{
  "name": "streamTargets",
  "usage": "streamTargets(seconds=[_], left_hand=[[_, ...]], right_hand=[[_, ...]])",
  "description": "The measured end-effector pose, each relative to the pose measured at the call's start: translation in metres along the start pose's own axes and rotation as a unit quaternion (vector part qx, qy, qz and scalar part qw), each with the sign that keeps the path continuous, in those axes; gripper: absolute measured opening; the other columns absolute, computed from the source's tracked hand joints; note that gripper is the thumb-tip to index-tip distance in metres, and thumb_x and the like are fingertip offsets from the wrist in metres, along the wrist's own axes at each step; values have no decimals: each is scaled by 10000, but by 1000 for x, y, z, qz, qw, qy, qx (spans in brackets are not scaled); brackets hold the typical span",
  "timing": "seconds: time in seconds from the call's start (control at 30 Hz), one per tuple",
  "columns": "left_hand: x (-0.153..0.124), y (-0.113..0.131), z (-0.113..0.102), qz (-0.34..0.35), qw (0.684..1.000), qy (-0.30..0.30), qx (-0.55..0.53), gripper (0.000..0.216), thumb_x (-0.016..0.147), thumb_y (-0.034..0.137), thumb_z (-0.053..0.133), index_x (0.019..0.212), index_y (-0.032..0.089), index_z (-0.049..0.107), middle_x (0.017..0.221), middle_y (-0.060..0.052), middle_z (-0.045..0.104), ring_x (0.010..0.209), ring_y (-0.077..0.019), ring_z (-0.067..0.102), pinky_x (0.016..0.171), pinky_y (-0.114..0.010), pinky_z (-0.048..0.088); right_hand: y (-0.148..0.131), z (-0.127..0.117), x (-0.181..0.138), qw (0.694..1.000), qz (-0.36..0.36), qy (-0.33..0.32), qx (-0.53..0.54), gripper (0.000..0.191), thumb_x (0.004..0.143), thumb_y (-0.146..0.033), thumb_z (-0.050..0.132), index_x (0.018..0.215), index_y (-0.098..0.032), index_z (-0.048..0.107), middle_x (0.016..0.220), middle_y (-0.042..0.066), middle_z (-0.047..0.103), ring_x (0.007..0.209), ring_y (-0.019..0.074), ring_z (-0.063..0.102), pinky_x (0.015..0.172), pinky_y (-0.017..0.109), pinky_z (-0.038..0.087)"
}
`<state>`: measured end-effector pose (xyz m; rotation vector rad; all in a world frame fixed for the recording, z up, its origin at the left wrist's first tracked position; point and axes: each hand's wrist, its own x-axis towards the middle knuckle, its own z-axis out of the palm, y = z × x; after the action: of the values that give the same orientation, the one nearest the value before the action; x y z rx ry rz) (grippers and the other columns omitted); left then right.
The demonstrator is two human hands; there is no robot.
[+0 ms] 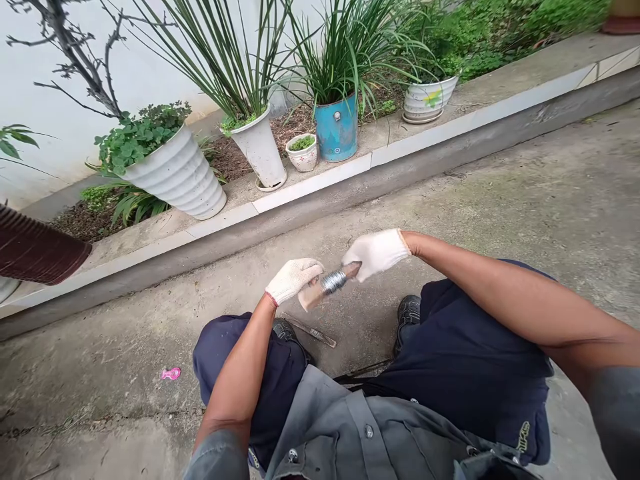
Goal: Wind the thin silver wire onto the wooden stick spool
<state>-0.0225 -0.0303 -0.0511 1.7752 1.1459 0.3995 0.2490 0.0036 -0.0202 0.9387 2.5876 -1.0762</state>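
A short wooden stick [311, 295] with silvery wire [333, 282] wound round its middle is held in front of my knees, tilted up to the right. My left hand [293, 279], in a white knit glove, is closed on the pale, broader end. The darker, narrower end sits in the grip of my right hand [375, 255], gloved the same way. My fingers hide parts of both ends, and the stick looks slightly blurred. On the concrete below, beside my left shoe [287, 331], lies a long thin tool [313, 331] whose kind I cannot make out.
A raised planter ledge [305, 183] runs across ahead. White ribbed pot [175, 173], tall white pot [260, 150], small pot [303, 155] and blue bucket [337, 130] stand on it with plants. A pink object [171, 373] lies on the ground at left.
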Motion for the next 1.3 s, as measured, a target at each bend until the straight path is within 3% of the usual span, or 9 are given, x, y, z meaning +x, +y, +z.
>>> streamTargets(seconds=[0.13, 0.27, 0.43, 0.53, 0.63, 0.83, 1.0, 1.13, 1.3], left_hand=[[4, -8, 5, -8, 999, 4, -47, 389, 935, 534, 592, 852, 162, 672, 719, -24, 673, 656, -164, 647, 679, -262, 514], [6, -12, 9, -24, 1000, 10, -10, 359, 974, 497, 537, 910, 175, 682, 707, 6, 650, 624, -143, 630, 652, -240, 489], [8, -16, 15, -66, 986, 15, 153, 345, 1020, 431, 451, 904, 198, 678, 762, -26, 687, 668, -177, 661, 636, -255, 450], [9, -16, 19, -51, 947, 26, 315, 359, 1033, 393, 434, 908, 205, 713, 854, -83, 732, 778, -223, 687, 696, -286, 442], [7, -12, 20, -22, 933, -20, 359, 354, 1022, 380, 454, 899, 212, 739, 910, -98, 749, 847, -240, 689, 731, -294, 441], [-9, 5, 10, 3, 987, -139, 78, 295, 950, 423, 604, 1038, 198, 773, 880, -19, 736, 748, -163, 637, 705, -247, 467], [-12, 9, -1, 29, 988, -33, -148, 471, 891, 443, 690, 1232, 122, 745, 919, -68, 742, 706, -140, 620, 666, -241, 488], [-11, 8, -8, 42, 983, 45, -171, 482, 854, 410, 682, 1201, 82, 747, 678, -13, 638, 548, -103, 514, 559, -231, 443], [-16, 18, -9, 51, 981, 68, -176, 497, 757, 369, 775, 1163, 83, 751, 687, -20, 666, 565, -113, 535, 550, -229, 449]], right_hand=[[-2, -10, 4, 988, 84, 132, 10, 234, 816, -378, 640, 961, -201, 692, 745, -27, 632, 649, 121, 537, 613, 244, 321], [-1, -10, 16, 970, 148, 172, -88, 259, 883, -333, 604, 1068, -207, 733, 916, 68, 739, 804, 203, 666, 686, 274, 402], [-10, 4, 35, 938, 248, 118, -210, 376, 830, -103, 622, 1183, -153, 743, 1059, 199, 761, 952, 310, 731, 812, 380, 493], [-13, 14, 44, 937, 214, 88, -263, 305, 834, -78, 619, 1100, -116, 763, 1060, 222, 754, 996, 326, 726, 838, 406, 502], [-6, 20, 43, 948, 153, 16, -280, 258, 782, -96, 656, 1005, -142, 776, 975, 174, 759, 916, 282, 716, 819, 376, 483], [19, 11, 15, 994, 3, -79, -76, 155, 727, -299, 702, 841, -197, 725, 681, -34, 630, 636, 123, 535, 635, 259, 350], [18, 3, 4, 988, -5, -26, 149, 378, 737, -492, 758, 938, -173, 730, 784, -17, 703, 709, 120, 591, 640, 227, 367], [5, 6, 12, 959, 18, 18, 284, 503, 672, -565, 835, 935, -161, 691, 840, 39, 753, 772, 157, 671, 713, 240, 460], [-11, 15, 22, 933, 26, 49, 355, 542, 608, -582, 881, 872, -174, 642, 798, 42, 749, 778, 175, 695, 740, 262, 513]])
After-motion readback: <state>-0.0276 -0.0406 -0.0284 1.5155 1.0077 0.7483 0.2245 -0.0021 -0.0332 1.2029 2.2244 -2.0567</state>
